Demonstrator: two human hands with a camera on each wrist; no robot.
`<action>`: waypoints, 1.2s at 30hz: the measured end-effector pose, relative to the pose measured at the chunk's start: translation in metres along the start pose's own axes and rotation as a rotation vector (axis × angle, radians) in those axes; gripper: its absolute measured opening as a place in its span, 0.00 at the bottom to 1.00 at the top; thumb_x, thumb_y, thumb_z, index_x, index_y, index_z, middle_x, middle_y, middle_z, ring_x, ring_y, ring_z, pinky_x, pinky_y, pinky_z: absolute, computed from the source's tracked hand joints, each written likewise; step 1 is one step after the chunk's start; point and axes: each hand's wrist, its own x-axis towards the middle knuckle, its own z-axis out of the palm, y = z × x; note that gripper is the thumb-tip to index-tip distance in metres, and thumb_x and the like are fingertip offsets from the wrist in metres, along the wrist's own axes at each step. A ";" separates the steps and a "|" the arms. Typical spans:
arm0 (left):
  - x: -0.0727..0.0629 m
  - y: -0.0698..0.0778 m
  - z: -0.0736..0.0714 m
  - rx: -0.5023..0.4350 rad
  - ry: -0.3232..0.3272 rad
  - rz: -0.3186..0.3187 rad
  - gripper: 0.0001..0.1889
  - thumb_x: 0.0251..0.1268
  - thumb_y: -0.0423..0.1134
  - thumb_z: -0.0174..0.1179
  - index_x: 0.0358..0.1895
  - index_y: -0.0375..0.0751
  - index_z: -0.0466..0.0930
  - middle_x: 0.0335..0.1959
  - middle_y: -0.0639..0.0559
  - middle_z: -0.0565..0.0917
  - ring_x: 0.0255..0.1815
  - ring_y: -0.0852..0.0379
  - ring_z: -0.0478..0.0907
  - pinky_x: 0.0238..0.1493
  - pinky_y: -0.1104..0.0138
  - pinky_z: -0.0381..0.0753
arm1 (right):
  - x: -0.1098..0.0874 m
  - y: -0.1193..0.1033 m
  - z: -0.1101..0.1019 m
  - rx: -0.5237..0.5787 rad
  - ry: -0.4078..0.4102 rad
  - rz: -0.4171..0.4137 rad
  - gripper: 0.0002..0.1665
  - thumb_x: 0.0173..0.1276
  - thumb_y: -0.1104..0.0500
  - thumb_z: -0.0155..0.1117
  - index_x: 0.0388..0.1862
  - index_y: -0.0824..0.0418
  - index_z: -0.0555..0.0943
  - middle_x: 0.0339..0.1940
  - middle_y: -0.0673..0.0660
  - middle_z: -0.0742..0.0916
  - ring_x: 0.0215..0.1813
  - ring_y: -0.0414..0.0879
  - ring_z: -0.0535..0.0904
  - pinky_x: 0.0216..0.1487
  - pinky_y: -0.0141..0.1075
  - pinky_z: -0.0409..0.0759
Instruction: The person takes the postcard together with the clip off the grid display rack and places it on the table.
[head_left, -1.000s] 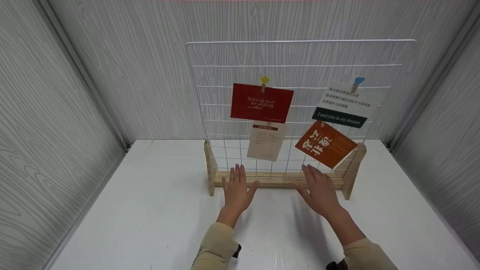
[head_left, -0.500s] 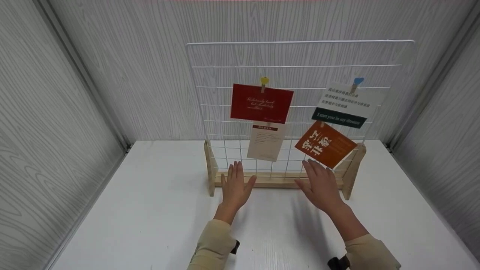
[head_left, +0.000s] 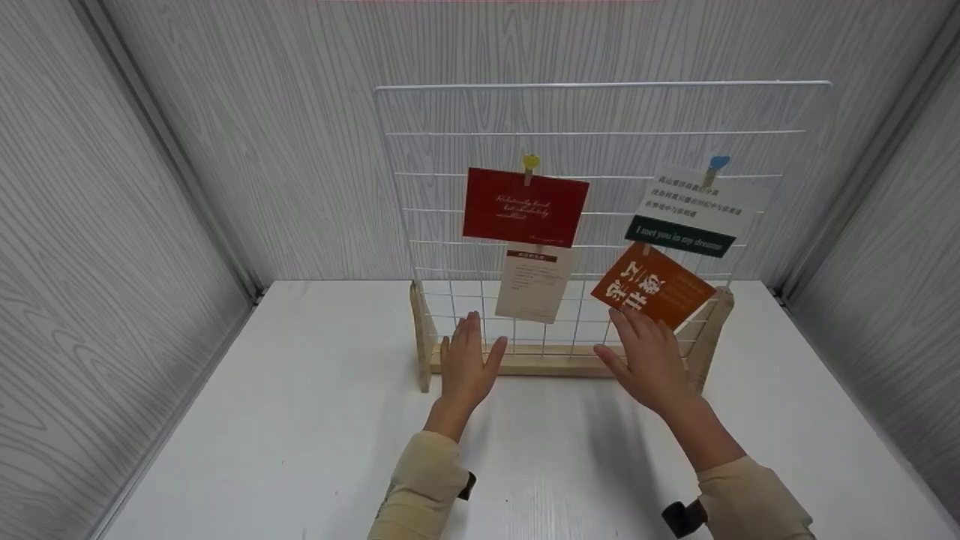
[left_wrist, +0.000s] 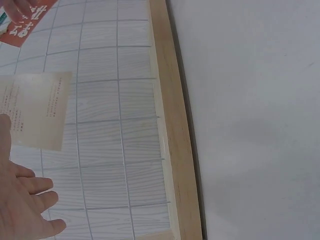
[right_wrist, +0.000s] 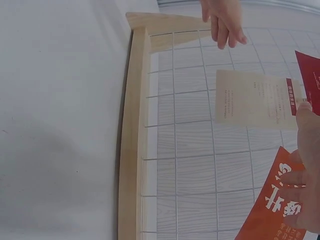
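Note:
In the head view a white wire grid [head_left: 600, 84] stands upright in a wooden base [head_left: 555, 366], with cards clipped on it. My left hand [head_left: 465, 373], fingers extended and holding nothing, is before the grid's lower left, near the cream card [head_left: 532, 285]. My right hand [head_left: 651, 364], also extended and holding nothing, overlaps the lower edge of the tilted orange card [head_left: 667, 285]; touch cannot be told. Above are a red card [head_left: 525, 206] under a yellow heart clip [head_left: 531, 161] and a white-and-green card [head_left: 697, 202] under a blue heart clip [head_left: 719, 161].
A white tabletop [head_left: 322, 420] spreads around the stand. Wood-grain panels [head_left: 300, 150] close in the back and both sides. Wooden end supports [head_left: 712, 330] rise at both ends of the base. Dark straps [head_left: 684, 517] show by the sleeves.
Both hands have moved forward and up toward the grid, the right one now covering the orange card's lower part. The cards and stand have stayed in place.

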 end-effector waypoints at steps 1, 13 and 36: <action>0.001 0.000 -0.001 -0.004 0.014 0.007 0.34 0.63 0.55 0.41 0.62 0.30 0.54 0.60 0.38 0.61 0.62 0.44 0.53 0.58 0.48 0.47 | 0.001 0.000 -0.001 0.002 -0.002 -0.001 0.36 0.61 0.44 0.52 0.60 0.64 0.61 0.59 0.62 0.68 0.61 0.56 0.58 0.56 0.55 0.53; 0.008 -0.001 -0.006 -0.126 0.099 0.018 0.28 0.63 0.49 0.46 0.58 0.30 0.62 0.54 0.36 0.69 0.56 0.43 0.63 0.54 0.53 0.58 | 0.006 0.003 -0.007 0.020 -0.018 0.023 0.36 0.62 0.42 0.49 0.61 0.63 0.61 0.59 0.62 0.67 0.60 0.56 0.59 0.57 0.55 0.53; 0.027 -0.007 -0.027 -0.370 0.070 -0.108 0.29 0.64 0.52 0.42 0.58 0.31 0.61 0.53 0.39 0.71 0.53 0.47 0.68 0.50 0.58 0.67 | 0.029 0.004 -0.020 0.140 0.008 0.054 0.32 0.62 0.41 0.47 0.58 0.62 0.65 0.55 0.62 0.72 0.56 0.58 0.64 0.54 0.55 0.59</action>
